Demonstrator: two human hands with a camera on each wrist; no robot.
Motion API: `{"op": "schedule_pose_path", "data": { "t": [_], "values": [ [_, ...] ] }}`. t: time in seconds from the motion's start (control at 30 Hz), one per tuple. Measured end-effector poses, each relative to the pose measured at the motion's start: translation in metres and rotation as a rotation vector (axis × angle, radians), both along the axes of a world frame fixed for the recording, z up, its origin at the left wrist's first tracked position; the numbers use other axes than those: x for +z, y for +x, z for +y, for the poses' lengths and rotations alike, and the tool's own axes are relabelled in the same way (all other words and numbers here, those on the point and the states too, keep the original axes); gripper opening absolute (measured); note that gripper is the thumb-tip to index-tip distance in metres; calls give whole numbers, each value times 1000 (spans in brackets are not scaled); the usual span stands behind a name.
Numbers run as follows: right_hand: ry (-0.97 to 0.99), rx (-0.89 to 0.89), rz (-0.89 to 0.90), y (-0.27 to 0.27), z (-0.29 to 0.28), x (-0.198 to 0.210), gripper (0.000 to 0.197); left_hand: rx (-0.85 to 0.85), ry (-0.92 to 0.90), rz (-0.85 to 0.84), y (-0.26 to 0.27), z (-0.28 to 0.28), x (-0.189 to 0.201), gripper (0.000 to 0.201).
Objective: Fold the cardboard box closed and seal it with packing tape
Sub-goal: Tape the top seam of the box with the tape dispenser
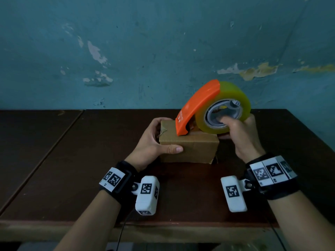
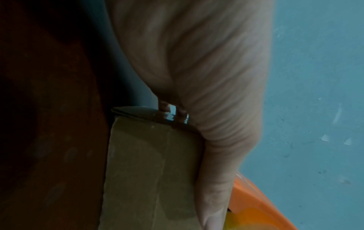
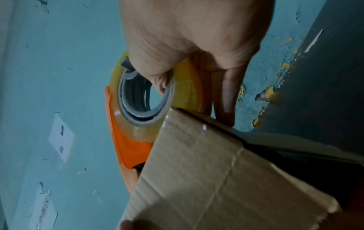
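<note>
A small brown cardboard box stands on the dark table, flaps folded down, with clear tape stuck over its left top edge. My left hand grips the box's left end, thumb on the front face and fingers over the top corner. My right hand holds a roll of yellowish tape in an orange dispenser, thumb inside the core. The dispenser's nose touches the box top near the left. In the right wrist view the box fills the lower right below the tape roll.
The dark brown table runs to a front edge close to me and meets a peeling teal wall behind the box. A seam crosses the table on the left. Wrist cameras hang under both arms.
</note>
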State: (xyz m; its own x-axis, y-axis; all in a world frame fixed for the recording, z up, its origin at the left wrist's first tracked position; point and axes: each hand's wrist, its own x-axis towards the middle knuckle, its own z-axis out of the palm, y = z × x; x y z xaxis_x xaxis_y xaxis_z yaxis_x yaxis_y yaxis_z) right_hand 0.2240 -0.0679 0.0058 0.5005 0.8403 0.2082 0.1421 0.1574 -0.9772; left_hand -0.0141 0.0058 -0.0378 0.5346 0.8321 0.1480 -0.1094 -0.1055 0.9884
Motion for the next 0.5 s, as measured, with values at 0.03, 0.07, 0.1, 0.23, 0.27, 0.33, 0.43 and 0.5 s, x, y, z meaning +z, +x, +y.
{"op": "schedule_pose_path", "data": {
  "t": [0.03,0.07,0.1,0.23,0.27,0.33,0.43,0.5],
  "values": [
    [-3,10,-1,1,-1,1,20,0,4,7,0,0,0,101],
    [-4,20,-3,2,-1,2,21,1,9,14,-1,1,0,101],
    [-6,29,-5,4,-2,3,22,0,11,19,-2,1,1,101],
    [-9,40,-14,10,-5,7,23,-7,9,6,-3,-1,4,104],
    [-13,39,-22,10,-6,8,23,-8,9,5,-3,-1,4,105],
    [-19,33,-40,11,-6,9,23,-13,8,4,-3,0,3,105],
    [-24,27,-66,15,-7,10,22,-13,8,12,-3,0,3,105],
    [-27,21,-80,15,-6,11,22,-9,13,17,-4,0,3,104]
  ]
}}
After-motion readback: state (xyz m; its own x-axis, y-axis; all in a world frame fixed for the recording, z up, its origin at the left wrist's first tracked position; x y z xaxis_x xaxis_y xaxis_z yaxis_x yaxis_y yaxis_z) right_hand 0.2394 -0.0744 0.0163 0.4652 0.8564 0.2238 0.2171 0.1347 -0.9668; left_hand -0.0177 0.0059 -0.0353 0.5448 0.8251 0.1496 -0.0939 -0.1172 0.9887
